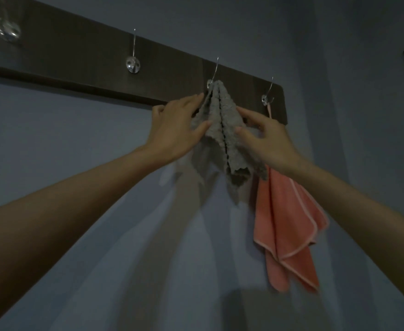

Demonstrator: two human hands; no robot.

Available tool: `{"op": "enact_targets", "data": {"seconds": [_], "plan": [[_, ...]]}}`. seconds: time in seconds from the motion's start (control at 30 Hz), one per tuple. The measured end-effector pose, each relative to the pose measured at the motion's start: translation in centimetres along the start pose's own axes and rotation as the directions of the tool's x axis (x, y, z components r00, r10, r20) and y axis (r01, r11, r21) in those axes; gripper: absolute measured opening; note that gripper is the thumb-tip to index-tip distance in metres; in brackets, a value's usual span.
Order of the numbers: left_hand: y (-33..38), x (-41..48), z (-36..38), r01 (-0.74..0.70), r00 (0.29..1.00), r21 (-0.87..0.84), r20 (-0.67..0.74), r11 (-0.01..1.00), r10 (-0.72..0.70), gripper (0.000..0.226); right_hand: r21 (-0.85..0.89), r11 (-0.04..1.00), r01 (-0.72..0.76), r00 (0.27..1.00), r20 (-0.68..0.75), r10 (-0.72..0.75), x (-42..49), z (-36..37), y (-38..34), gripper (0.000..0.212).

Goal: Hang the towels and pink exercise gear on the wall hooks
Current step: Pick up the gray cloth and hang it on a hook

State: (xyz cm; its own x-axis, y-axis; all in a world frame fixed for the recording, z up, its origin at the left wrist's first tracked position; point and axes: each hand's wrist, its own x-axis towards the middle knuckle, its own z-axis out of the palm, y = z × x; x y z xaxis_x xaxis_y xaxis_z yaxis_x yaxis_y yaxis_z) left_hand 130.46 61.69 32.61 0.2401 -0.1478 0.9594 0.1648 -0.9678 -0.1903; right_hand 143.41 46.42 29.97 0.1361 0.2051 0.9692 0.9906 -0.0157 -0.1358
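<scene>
A grey towel (222, 120) was hung on a hook (214, 75) of a dark wooden rail (76, 56). Its left fold was pinched by the left hand (174, 130); the right hand (270, 139) was laid against it with fingers spread. A coral towel (289, 223) was hung just beside.

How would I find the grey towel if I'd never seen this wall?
Find the dark wooden board across the blue wall, then its second silver hook from the right end. The grey towel hangs there, between the left hand and right hand. Unlike the smooth pink towel beside it, it is grey, bumpy and wavy-edged.
</scene>
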Motion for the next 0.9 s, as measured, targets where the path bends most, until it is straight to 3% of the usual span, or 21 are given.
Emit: {"op": "enact_targets", "data": {"seconds": [0.4,0.6,0.9], "plan": [[3.4,-14.4,-8.5,-0.1,0.974,0.07,0.208,0.993,0.083,0.061,-0.24,0.969,0.051,0.981,0.194,-0.003,-15.9,-2.8,-9.8,0.046],[8.6,-20.2,-11.6,-0.084,0.95,-0.007,0.3,0.996,0.083,0.06,-0.28,0.958,-0.066,0.965,0.225,0.132,-23.9,-6.7,-13.7,0.049],[18.9,-27.4,-14.5,-0.049,0.944,-0.073,0.322,0.996,0.071,0.052,-0.335,0.92,-0.204,0.926,0.239,0.293,-35.6,-15.1,-15.1,0.045]]}}
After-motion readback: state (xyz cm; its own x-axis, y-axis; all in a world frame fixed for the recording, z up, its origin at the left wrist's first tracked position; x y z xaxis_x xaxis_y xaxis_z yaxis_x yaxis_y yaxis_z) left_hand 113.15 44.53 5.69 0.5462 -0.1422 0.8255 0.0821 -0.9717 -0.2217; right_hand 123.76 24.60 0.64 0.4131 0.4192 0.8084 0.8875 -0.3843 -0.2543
